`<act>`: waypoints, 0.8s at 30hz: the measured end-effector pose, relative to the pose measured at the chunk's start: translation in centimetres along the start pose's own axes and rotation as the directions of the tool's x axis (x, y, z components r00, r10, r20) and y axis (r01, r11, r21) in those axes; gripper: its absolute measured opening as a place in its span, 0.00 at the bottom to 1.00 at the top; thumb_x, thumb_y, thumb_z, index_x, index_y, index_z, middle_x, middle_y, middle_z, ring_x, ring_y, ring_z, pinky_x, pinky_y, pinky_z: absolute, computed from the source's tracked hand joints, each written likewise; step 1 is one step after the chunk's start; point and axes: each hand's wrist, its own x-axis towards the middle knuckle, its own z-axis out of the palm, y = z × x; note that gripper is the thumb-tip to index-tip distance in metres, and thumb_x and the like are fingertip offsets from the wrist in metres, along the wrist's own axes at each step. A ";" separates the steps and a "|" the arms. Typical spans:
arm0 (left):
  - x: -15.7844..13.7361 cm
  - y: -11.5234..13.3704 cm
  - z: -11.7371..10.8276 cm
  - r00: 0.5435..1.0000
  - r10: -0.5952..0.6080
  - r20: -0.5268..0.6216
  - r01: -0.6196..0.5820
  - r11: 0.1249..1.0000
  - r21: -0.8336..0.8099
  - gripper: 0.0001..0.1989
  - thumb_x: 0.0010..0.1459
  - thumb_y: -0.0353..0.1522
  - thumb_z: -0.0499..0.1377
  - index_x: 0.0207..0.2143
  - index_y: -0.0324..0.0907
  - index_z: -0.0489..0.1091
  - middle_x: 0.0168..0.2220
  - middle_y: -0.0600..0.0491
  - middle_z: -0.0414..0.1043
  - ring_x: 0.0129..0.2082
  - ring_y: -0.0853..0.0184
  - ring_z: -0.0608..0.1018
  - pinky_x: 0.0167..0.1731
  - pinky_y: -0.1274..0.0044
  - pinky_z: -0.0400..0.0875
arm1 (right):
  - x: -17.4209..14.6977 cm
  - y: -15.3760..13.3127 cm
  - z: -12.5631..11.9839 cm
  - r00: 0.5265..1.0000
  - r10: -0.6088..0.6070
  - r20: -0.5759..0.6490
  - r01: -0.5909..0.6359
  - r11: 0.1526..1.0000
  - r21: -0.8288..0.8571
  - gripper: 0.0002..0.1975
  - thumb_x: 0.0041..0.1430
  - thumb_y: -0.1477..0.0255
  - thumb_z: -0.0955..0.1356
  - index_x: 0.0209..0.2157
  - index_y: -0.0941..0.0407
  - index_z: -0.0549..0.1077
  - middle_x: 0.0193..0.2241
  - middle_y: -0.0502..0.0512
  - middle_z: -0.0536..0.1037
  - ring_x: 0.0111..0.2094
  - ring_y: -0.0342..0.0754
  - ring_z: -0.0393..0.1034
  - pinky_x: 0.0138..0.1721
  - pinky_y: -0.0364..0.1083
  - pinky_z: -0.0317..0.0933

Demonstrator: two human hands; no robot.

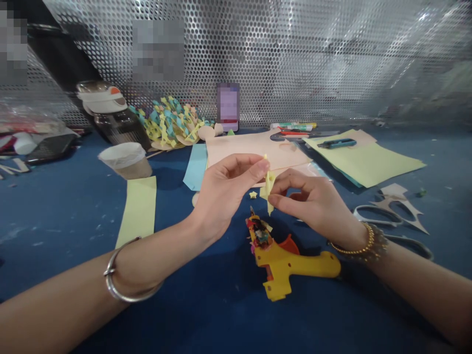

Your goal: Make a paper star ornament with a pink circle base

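Note:
A small folded piece of yellow paper [269, 189] is held upright between my two hands over the blue table. My left hand [230, 189] pinches its upper end between thumb and fingers. Lower down, my right hand [309, 196] grips its right side with curled fingers. Its exact shape is partly hidden by the fingertips. A tiny yellow paper star [252, 195] lies on the table just under the hands. Nearer me rests a yellow hot glue gun [283, 265] on its side, its nozzle end crusted with coloured scraps.
Yellow strip paper [138, 211], a paper cup [127, 160] and a dark bottle [114, 118] stand left. Behind are colourful paper stars [173, 123], pink sheets [254, 147] and a phone [228, 105]. Scissors [379, 215] and yellow sheets [372, 160] with a teal cutter [337, 143] lie right.

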 end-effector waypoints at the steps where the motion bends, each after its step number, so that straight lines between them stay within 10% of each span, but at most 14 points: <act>1: 0.0 0.0 0.0 1.000 0.005 0.003 -0.005 1.000 0.003 0.05 0.51 0.32 0.66 0.29 0.41 0.75 0.28 0.58 0.73 0.28 0.75 0.73 0.35 0.82 0.71 | 0.0 0.0 0.0 1.000 0.003 0.006 -0.003 1.000 0.007 0.01 0.51 0.74 0.71 0.27 0.55 0.76 0.30 0.50 0.74 0.32 0.43 0.67 0.25 0.40 0.59; 24: 0.1 0.0 -0.2 0.998 0.012 0.063 -0.013 1.000 0.021 0.05 0.53 0.32 0.65 0.33 0.42 0.75 0.32 0.56 0.72 0.30 0.74 0.74 0.36 0.80 0.71 | 0.3 0.7 0.0 0.996 0.043 0.079 -0.059 0.975 0.215 0.05 0.51 0.71 0.71 0.24 0.56 0.73 0.26 0.48 0.73 0.28 0.43 0.66 0.31 0.44 0.60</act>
